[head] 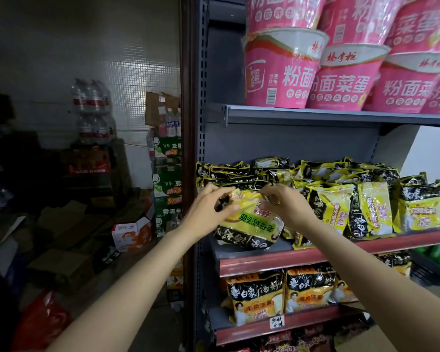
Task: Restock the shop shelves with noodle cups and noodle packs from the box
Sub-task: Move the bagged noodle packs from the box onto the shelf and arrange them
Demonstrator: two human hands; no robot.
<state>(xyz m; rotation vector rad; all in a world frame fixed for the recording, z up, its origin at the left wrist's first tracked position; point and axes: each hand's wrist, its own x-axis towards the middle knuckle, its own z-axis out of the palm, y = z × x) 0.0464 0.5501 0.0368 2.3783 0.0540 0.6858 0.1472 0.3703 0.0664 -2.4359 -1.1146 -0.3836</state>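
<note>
My left hand (208,212) pinches the top left corner of a yellow-and-black crinkly plastic noodle multipack (249,222), thumb and fingers curled onto its upper edge, so the pack lies at about 3 o'clock from that hand. The pack sits upside down at the left end of the grey metal middle shelf with the red front strip (341,252), its lower edge resting on the shelf board. My right hand (288,207) grips the pack's top right corner, the pack lying at 9 o'clock from it; those fingertips are folded over the edge and I cannot make them out clearly. Both forearms reach up from 6 o'clock, wrists nearly level. Behind the pack, more yellow-and-black packs (239,171) are stacked flat, partly hidden by my hands. At 3 o'clock stands a row of upright yellow-and-black packs (371,209). At 12 o'clock, pink paper noodle cups (346,80) fill the upper shelf, cut off by the frame's edge.
</note>
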